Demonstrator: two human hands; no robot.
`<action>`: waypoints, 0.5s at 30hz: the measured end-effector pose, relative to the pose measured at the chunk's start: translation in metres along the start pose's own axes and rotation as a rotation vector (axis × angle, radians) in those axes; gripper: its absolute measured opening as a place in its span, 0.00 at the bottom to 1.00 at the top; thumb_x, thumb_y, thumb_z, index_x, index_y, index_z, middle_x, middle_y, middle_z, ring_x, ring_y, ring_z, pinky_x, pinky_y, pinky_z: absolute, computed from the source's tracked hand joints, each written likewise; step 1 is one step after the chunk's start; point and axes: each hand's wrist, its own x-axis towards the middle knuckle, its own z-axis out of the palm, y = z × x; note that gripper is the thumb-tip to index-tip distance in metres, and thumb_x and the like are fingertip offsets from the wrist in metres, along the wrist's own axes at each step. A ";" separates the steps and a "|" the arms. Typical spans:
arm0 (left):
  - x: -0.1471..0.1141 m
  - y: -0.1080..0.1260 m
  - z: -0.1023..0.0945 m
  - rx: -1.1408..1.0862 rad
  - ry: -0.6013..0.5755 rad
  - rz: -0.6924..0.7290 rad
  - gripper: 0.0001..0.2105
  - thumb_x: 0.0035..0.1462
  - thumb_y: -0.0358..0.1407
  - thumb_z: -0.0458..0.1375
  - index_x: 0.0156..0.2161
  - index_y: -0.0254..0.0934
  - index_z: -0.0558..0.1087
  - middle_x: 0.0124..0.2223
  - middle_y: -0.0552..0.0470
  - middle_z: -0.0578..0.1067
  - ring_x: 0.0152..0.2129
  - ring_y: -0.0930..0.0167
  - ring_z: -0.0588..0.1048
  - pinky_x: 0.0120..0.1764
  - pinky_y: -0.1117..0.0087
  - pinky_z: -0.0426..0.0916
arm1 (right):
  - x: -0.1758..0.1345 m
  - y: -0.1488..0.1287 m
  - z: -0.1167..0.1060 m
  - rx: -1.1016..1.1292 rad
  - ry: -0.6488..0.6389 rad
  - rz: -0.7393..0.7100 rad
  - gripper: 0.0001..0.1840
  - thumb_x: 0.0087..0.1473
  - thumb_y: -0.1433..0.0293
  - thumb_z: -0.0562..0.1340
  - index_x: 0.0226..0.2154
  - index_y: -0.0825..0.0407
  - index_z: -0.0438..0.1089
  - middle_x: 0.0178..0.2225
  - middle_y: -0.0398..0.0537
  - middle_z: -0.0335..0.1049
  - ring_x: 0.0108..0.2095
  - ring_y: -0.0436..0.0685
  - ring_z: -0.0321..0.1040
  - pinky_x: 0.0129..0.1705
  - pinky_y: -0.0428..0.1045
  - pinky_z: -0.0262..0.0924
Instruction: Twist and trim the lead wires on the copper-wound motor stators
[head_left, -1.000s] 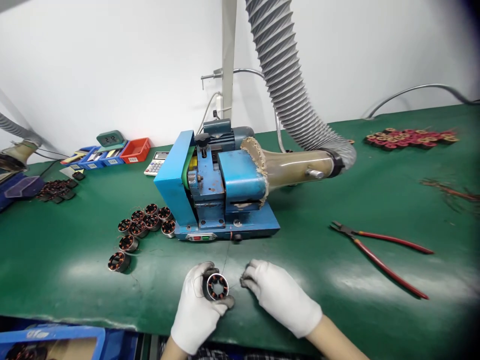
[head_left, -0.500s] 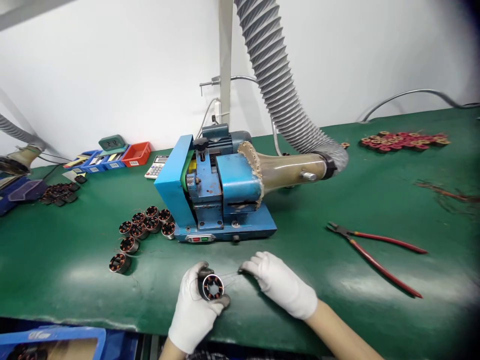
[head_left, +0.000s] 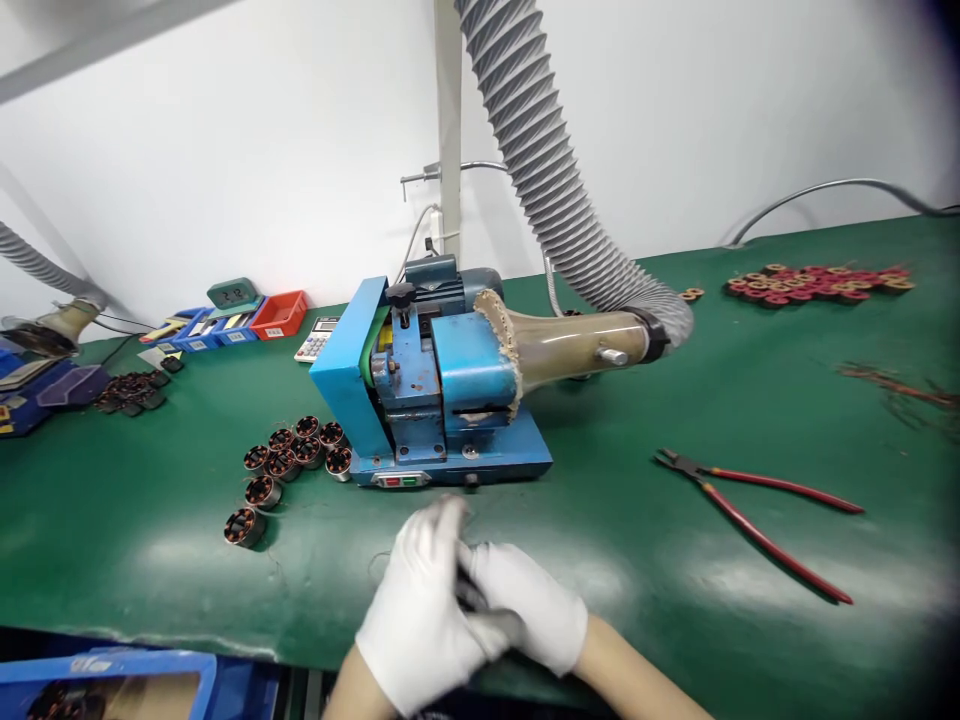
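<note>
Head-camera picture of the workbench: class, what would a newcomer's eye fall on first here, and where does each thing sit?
The blue metal bench machine stands mid-table, with a ribbed grey extraction hose curving down from above into its clear funnel. At the near edge, the white-gloved left hand and white-gloved right hand are pressed together over a small dark part, blurred. Red-handled long-nosed pliers lie to the right on the green table mat.
</note>
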 end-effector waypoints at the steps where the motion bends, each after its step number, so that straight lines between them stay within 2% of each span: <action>1: 0.002 -0.009 0.001 -0.035 -0.040 -0.065 0.40 0.43 0.36 0.60 0.59 0.33 0.46 0.56 0.36 0.60 0.51 0.55 0.62 0.50 0.53 0.61 | 0.001 0.002 0.002 0.073 -0.022 0.038 0.13 0.50 0.73 0.56 0.41 0.52 0.65 0.28 0.47 0.71 0.27 0.55 0.67 0.30 0.46 0.58; 3: 0.004 -0.026 0.004 -0.083 -0.099 -0.112 0.34 0.46 0.29 0.55 0.59 0.36 0.48 0.54 0.40 0.63 0.49 0.60 0.65 0.49 0.57 0.63 | 0.001 0.007 0.004 0.253 -0.037 0.138 0.13 0.50 0.73 0.55 0.40 0.52 0.66 0.30 0.48 0.71 0.30 0.56 0.67 0.32 0.47 0.57; 6: 0.000 -0.039 0.008 -0.098 -0.095 -0.110 0.25 0.50 0.24 0.50 0.54 0.39 0.57 0.54 0.44 0.64 0.49 0.64 0.65 0.50 0.60 0.62 | -0.001 0.009 0.004 0.429 -0.020 0.249 0.08 0.52 0.72 0.53 0.32 0.52 0.67 0.30 0.48 0.70 0.32 0.56 0.66 0.35 0.48 0.56; 10: -0.005 -0.037 0.013 -0.036 -0.079 -0.093 0.14 0.52 0.25 0.49 0.44 0.38 0.65 0.52 0.45 0.65 0.48 0.64 0.65 0.49 0.60 0.62 | 0.001 0.004 0.004 0.614 -0.055 0.363 0.10 0.52 0.70 0.51 0.22 0.52 0.60 0.18 0.41 0.61 0.20 0.49 0.59 0.23 0.44 0.54; 12: -0.007 -0.035 0.016 0.012 -0.062 -0.083 0.14 0.51 0.23 0.47 0.41 0.38 0.65 0.49 0.46 0.67 0.44 0.64 0.66 0.47 0.59 0.63 | 0.003 0.005 0.004 0.710 -0.089 0.441 0.10 0.51 0.69 0.50 0.21 0.52 0.59 0.14 0.37 0.55 0.14 0.47 0.52 0.16 0.42 0.49; 15: -0.008 -0.032 0.020 0.063 -0.038 -0.071 0.15 0.48 0.21 0.45 0.38 0.39 0.65 0.43 0.49 0.68 0.39 0.65 0.65 0.43 0.59 0.62 | 0.003 0.015 0.001 0.791 -0.105 0.553 0.10 0.49 0.67 0.50 0.21 0.52 0.60 0.10 0.34 0.51 0.09 0.46 0.46 0.11 0.42 0.44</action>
